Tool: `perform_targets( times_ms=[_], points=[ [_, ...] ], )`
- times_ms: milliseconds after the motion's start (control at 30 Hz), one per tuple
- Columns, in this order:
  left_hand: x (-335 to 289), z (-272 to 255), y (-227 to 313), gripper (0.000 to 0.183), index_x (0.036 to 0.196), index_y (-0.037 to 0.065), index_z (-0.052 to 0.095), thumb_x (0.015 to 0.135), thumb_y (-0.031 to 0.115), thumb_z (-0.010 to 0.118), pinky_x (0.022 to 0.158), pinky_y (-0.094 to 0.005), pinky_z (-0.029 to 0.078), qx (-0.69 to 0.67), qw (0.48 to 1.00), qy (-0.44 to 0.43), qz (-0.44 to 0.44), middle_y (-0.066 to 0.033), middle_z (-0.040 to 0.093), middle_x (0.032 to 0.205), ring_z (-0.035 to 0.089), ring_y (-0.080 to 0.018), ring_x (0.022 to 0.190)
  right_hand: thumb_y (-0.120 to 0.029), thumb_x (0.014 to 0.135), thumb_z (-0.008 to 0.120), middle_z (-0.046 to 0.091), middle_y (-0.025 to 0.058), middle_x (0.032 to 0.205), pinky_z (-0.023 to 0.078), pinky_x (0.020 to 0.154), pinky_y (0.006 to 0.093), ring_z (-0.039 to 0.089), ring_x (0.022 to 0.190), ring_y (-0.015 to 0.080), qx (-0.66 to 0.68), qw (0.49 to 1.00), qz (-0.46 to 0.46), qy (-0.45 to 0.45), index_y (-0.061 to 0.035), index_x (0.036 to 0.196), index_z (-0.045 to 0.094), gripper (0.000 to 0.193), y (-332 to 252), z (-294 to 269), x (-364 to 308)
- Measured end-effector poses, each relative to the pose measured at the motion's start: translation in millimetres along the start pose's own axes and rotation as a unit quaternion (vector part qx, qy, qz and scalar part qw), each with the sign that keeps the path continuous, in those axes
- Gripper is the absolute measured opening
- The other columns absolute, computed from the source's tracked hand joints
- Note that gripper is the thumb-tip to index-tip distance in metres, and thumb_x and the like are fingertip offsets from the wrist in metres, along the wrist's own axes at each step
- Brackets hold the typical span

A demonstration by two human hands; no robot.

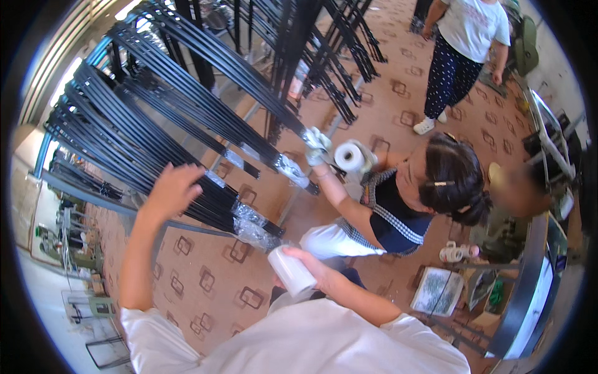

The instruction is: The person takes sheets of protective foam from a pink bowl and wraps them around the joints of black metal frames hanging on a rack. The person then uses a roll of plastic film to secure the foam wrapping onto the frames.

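Note:
In my right hand (316, 269) is a white roll of clear stretch film (290, 272), held tilted in front of my chest. Close by, crinkled clear wrap (250, 225) covers the lower ends of a bundle of long black metal tubes (140, 140). My left hand (173, 188) is over this bundle with its fingers apart, holding nothing; whether it touches the tubes I cannot tell. Across from me, a co-worker's gloved hand (316, 144) is at another tube bundle, and a second film roll (350, 156) is at that person's other hand.
More black tubes (286, 56) hang in rows at the back. The co-worker (398, 218) leans in on the right. Another person (464, 56) stands farther off. A workbench edge (523, 311) and a box (437, 291) are at lower right, on a patterned brown floor (205, 280).

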State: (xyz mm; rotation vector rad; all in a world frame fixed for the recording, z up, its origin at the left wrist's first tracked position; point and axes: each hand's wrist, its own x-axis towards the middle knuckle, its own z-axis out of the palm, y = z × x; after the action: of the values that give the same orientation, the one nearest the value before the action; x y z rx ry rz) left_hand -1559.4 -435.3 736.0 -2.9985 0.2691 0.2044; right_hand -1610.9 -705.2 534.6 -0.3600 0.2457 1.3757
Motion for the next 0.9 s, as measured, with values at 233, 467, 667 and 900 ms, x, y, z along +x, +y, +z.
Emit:
perform_targets(
  times_ms=[233,467,667,900],
  points=[
    [-41,142,84,0.047,0.124,0.004,0.037,0.083,0.022,0.051,0.093,-0.0318,0.032,-0.438,0.891,-0.108,-0.045,-0.0179,0.046,0.119,0.044,-0.0273,0.11,-0.039,0.076,0.055,0.057,0.0169,0.071,0.05,0.05,0.0396,0.059,0.057,0.0309,0.076,0.994,-0.072,0.015,-0.0043,0.093,0.05,0.039,-9,-14,-3],
    [-67,201,100,0.048,0.123,0.002,0.037,0.083,0.025,0.05,0.09,-0.0317,0.035,-0.42,0.873,-0.232,-0.083,-0.0207,0.047,0.116,0.046,-0.0296,0.108,-0.044,0.079,0.047,0.057,0.0199,0.076,0.049,0.057,0.0372,0.059,0.063,0.029,0.031,0.994,-0.102,0.035,-0.0007,0.096,0.048,0.047,-20,-28,-21],
    [-57,205,107,0.043,0.121,0.003,0.039,0.083,0.021,0.049,0.085,-0.0326,0.039,-0.407,0.882,-0.215,-0.099,-0.0176,0.05,0.115,0.052,-0.0286,0.1,-0.042,0.081,0.046,0.056,0.02,0.073,0.05,0.058,0.0383,0.059,0.062,0.0302,0.055,0.997,-0.048,0.032,-0.0017,0.098,0.045,0.044,-10,-30,-20],
    [-42,199,118,0.04,0.118,0.003,0.043,0.082,0.018,0.05,0.082,-0.0323,0.041,-0.366,0.909,-0.194,-0.056,-0.019,0.053,0.108,0.053,-0.0272,0.098,-0.036,0.078,0.054,0.055,0.0145,0.081,0.049,0.059,0.0344,0.058,0.068,0.0261,0.005,0.994,-0.098,-0.04,-0.0048,0.114,0.042,0.05,-21,-22,-19]
  ],
)
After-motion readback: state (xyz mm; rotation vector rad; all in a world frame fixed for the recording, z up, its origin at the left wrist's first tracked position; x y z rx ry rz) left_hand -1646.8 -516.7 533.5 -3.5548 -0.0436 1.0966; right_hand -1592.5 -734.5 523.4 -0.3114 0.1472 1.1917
